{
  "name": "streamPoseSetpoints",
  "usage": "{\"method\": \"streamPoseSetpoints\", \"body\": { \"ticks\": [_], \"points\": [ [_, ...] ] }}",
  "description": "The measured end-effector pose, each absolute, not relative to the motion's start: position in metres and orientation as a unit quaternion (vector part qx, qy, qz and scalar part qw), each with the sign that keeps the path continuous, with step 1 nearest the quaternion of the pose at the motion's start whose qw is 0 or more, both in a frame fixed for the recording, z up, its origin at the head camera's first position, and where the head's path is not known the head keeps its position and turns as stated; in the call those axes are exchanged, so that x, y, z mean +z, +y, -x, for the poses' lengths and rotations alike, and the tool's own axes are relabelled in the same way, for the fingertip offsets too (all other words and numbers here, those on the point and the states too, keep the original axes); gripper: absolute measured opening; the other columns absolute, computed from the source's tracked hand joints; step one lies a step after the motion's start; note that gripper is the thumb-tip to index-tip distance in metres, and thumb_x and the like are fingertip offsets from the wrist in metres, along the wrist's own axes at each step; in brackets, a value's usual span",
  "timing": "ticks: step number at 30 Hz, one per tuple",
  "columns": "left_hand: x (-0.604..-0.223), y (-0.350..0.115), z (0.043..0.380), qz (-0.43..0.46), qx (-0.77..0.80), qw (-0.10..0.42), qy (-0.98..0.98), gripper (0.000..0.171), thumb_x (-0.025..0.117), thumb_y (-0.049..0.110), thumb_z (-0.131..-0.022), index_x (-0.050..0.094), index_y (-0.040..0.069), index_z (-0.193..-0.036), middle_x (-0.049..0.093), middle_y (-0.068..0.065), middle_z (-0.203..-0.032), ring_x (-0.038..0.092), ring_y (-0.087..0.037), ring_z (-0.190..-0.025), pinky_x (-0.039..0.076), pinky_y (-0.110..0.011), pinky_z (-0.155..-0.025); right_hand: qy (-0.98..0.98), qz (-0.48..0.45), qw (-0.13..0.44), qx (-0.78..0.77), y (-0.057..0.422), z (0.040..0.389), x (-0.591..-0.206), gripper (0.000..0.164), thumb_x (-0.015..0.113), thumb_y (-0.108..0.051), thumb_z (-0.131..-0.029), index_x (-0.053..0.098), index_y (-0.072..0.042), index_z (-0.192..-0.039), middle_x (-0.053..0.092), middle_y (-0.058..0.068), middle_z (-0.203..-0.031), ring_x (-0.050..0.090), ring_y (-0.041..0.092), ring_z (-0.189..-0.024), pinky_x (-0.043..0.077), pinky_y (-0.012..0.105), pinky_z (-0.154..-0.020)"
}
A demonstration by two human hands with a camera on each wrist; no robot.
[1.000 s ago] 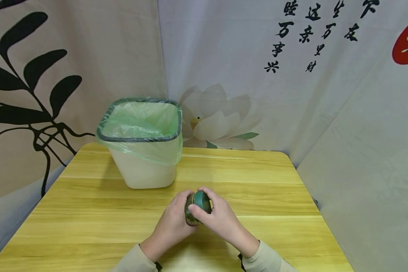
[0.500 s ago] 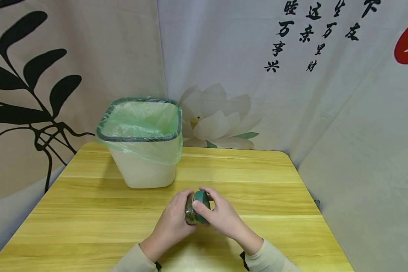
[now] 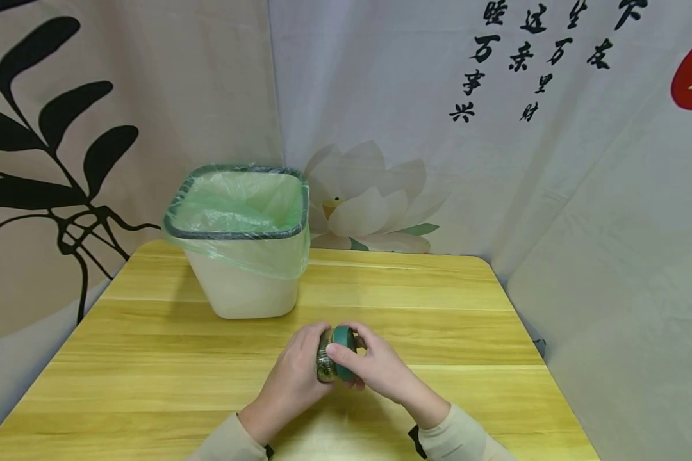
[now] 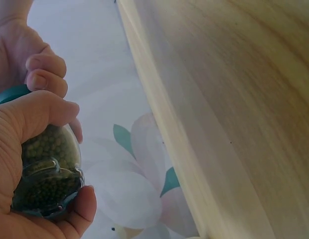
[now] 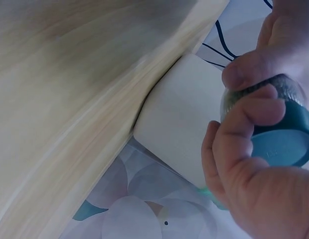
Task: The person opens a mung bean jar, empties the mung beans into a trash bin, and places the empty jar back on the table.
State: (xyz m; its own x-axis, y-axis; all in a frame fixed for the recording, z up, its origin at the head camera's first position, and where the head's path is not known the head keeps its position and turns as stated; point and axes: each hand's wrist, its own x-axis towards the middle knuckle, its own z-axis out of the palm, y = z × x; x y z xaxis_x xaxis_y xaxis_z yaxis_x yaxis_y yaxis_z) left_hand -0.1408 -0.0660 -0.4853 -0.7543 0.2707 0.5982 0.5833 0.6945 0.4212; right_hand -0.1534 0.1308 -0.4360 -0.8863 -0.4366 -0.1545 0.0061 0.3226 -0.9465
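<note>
A small clear jar (image 3: 325, 362) of green beans lies tilted on its side above the table, its teal lid (image 3: 344, 335) facing right. My left hand (image 3: 293, 374) grips the jar's body, and the left wrist view shows the beans (image 4: 47, 149) through the clear wall between thumb and fingers. Around the lid curl the fingers and thumb of my right hand (image 3: 383, 371). In the right wrist view the lid's flat top (image 5: 281, 148) shows past those fingers. Whether the lid is tight or loose on the jar, I cannot tell.
Behind the hands, to the left, stands a white bin (image 3: 248, 291) lined with a green plastic bag (image 3: 236, 205). The wooden table (image 3: 438, 320) ends at a back edge against printed curtains (image 3: 380, 96).
My right thumb has shifted a little to the right on the lid, and the right wrist has moved slightly rightward. The left hand and jar stay nearly in place.
</note>
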Motion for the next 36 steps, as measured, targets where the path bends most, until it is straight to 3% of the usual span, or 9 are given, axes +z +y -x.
{"method": "streamPoseSetpoints", "body": {
  "ticks": [12,20,27,36],
  "points": [
    [-0.485,-0.0656,0.1407,0.241,-0.305,0.251,-0.887,0.085,0.102,0.013,-0.065,0.056,-0.001,-0.135,0.068,-0.014,-0.124,0.069,-0.031,-0.114,0.062,-0.045,-0.1,0.798,0.135,0.165,-0.564,0.1276,0.1528,-0.4422,0.058,0.069,-0.049,-0.101,0.056,-0.017,-0.148,0.065,0.02,-0.126,0.066,0.019,-0.064,0.062,0.039,-0.059],
    [-0.4842,-0.0648,0.1402,0.236,-0.311,0.239,-0.889,0.084,0.099,0.006,-0.063,0.056,0.0,-0.135,0.068,-0.013,-0.123,0.069,-0.03,-0.114,0.063,-0.044,-0.099,0.812,0.136,0.151,-0.547,0.1266,0.1524,-0.4431,0.063,0.07,-0.049,-0.1,0.055,-0.014,-0.149,0.067,0.019,-0.125,0.07,0.024,-0.064,0.063,0.044,-0.06],
    [-0.4833,-0.0653,0.1396,0.233,-0.32,0.223,-0.891,0.084,0.1,0.008,-0.064,0.056,0.0,-0.135,0.068,-0.014,-0.125,0.068,-0.03,-0.116,0.063,-0.046,-0.099,0.825,0.145,0.135,-0.529,0.1259,0.1508,-0.4439,0.066,0.07,-0.048,-0.1,0.053,-0.009,-0.151,0.07,0.019,-0.115,0.071,0.027,-0.067,0.063,0.043,-0.06],
    [-0.4825,-0.0666,0.1403,0.232,-0.336,0.194,-0.892,0.085,0.099,0.007,-0.065,0.055,-0.001,-0.137,0.067,-0.014,-0.127,0.068,-0.03,-0.117,0.063,-0.046,-0.099,0.839,0.151,0.111,-0.511,0.1257,0.1498,-0.445,0.056,0.072,-0.048,-0.098,0.059,-0.018,-0.143,0.072,0.017,-0.118,0.069,0.02,-0.081,0.06,0.033,-0.066]
  ]
}}
